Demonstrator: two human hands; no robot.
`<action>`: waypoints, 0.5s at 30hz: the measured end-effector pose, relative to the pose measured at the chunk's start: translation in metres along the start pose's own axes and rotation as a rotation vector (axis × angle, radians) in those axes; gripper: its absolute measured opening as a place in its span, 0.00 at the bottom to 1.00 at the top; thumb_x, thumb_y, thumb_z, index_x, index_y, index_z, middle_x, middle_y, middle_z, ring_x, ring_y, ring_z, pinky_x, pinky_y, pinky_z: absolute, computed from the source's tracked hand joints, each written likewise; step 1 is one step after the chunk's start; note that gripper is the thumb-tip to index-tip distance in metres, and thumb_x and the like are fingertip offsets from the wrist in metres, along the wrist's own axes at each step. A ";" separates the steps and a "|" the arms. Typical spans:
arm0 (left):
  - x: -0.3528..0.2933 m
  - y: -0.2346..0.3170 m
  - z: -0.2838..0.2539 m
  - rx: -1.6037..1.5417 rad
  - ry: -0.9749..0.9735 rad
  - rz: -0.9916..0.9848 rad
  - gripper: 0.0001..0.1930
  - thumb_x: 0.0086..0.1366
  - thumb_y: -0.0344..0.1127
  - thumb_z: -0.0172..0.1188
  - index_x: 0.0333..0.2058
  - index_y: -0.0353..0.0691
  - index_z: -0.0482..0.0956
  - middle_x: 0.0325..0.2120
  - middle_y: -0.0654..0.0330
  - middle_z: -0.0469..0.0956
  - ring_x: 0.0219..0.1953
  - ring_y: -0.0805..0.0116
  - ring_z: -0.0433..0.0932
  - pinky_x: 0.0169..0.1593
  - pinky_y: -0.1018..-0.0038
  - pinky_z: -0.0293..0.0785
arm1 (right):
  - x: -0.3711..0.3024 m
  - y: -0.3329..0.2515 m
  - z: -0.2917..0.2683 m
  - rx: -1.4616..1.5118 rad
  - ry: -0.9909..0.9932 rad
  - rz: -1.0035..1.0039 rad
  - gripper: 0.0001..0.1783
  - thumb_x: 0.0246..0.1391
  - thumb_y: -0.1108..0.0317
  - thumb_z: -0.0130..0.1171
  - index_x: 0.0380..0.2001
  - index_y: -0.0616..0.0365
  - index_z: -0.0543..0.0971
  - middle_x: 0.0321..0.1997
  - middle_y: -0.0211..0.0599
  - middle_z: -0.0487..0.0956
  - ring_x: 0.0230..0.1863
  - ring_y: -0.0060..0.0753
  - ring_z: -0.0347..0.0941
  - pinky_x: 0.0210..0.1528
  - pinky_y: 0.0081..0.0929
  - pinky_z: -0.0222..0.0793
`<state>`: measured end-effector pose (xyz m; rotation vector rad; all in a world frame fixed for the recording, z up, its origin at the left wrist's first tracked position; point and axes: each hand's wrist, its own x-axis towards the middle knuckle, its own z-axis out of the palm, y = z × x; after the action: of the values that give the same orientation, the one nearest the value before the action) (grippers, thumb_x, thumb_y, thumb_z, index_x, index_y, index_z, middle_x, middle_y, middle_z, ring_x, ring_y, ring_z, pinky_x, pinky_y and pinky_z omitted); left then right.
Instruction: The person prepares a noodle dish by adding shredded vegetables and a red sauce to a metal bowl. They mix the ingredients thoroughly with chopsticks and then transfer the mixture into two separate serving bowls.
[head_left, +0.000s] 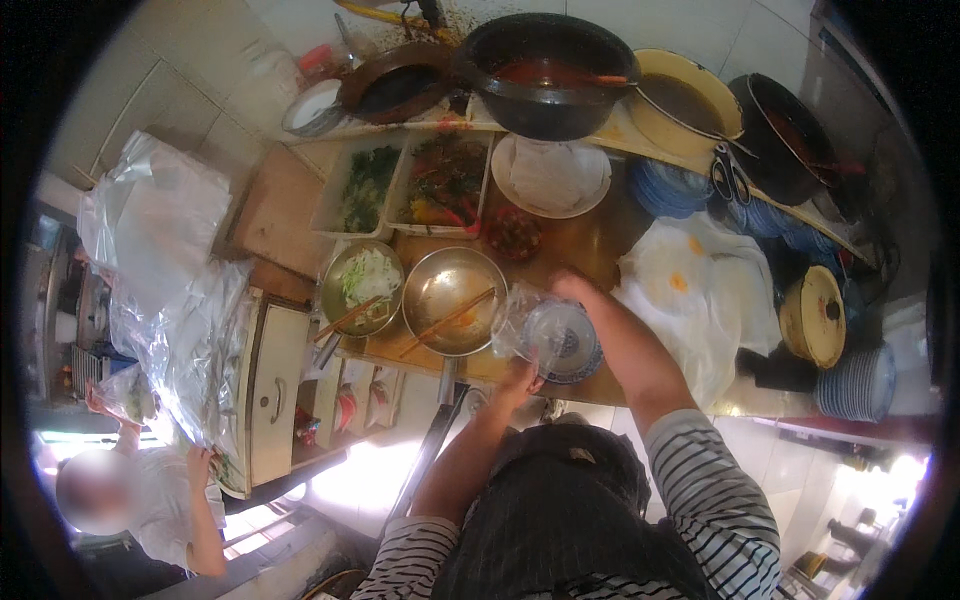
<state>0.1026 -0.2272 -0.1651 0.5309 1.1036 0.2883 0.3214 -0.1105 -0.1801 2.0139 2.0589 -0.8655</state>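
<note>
Just in front of me a blue-and-white patterned bowl (pixel 566 348) sits by the counter's near edge, with a thin clear plastic bag (pixel 512 318) drawn partly over its left side. My left hand (pixel 520 382) is closed on the bag at the bowl's near left. At the far side of the bowl, my right hand (pixel 571 286) is closed at the bag's upper edge; its fingertips are partly hidden. Left of the bag stands a metal pan (pixel 480 268) with chopsticks (pixel 450 322) across it and a little yellowish food inside.
Shredded vegetables fill a second pan (pixel 337 272). Behind are trays of greens (pixel 370 185) and mixed vegetables (pixel 440 180), a red sauce bowl (pixel 512 236) and a black pot (pixel 545 120). White cloth (pixel 690 300) lies right. Another person (pixel 160 500) handles a bag at lower left.
</note>
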 end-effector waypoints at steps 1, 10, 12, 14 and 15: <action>0.004 -0.002 0.001 0.029 -0.052 -0.025 0.09 0.65 0.41 0.49 0.33 0.42 0.67 0.16 0.65 0.61 0.11 0.74 0.58 0.14 0.77 0.50 | -0.002 0.008 0.001 0.087 -0.022 0.035 0.13 0.44 0.74 0.51 0.34 0.61 0.79 0.38 0.45 0.79 0.40 0.44 0.74 0.41 0.35 0.68; 0.008 -0.019 0.007 -0.031 -0.116 0.084 0.10 0.62 0.41 0.55 0.37 0.45 0.69 0.22 0.67 0.68 0.15 0.76 0.61 0.14 0.79 0.53 | -0.167 0.045 -0.049 1.088 -0.068 0.133 0.17 0.39 0.80 0.54 0.37 0.64 0.77 0.36 0.38 0.78 0.34 0.29 0.72 0.33 0.26 0.68; -0.011 -0.002 0.007 0.000 -0.155 0.049 0.13 0.62 0.42 0.56 0.41 0.43 0.69 0.26 0.65 0.73 0.18 0.73 0.68 0.17 0.77 0.62 | -0.206 0.021 -0.058 1.189 -0.008 0.087 0.19 0.40 0.81 0.55 0.40 0.64 0.76 0.38 0.37 0.78 0.35 0.27 0.72 0.34 0.23 0.69; -0.038 0.026 0.028 -0.212 -0.172 0.017 0.16 0.63 0.43 0.55 0.46 0.42 0.69 0.31 0.63 0.75 0.27 0.69 0.74 0.25 0.74 0.69 | -0.225 -0.005 -0.058 1.387 0.141 -0.007 0.18 0.42 0.81 0.56 0.42 0.66 0.76 0.40 0.36 0.77 0.37 0.26 0.72 0.36 0.22 0.69; -0.046 0.034 0.035 -0.318 -0.180 -0.003 0.18 0.63 0.43 0.55 0.48 0.42 0.68 0.34 0.61 0.76 0.31 0.67 0.76 0.29 0.72 0.73 | -0.222 -0.009 -0.045 1.445 0.241 0.076 0.18 0.43 0.80 0.57 0.42 0.66 0.75 0.41 0.36 0.77 0.37 0.26 0.72 0.37 0.23 0.70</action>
<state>0.1159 -0.2299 -0.0996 0.2659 0.8632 0.3972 0.3474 -0.2827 -0.0342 2.7375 1.3892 -2.7002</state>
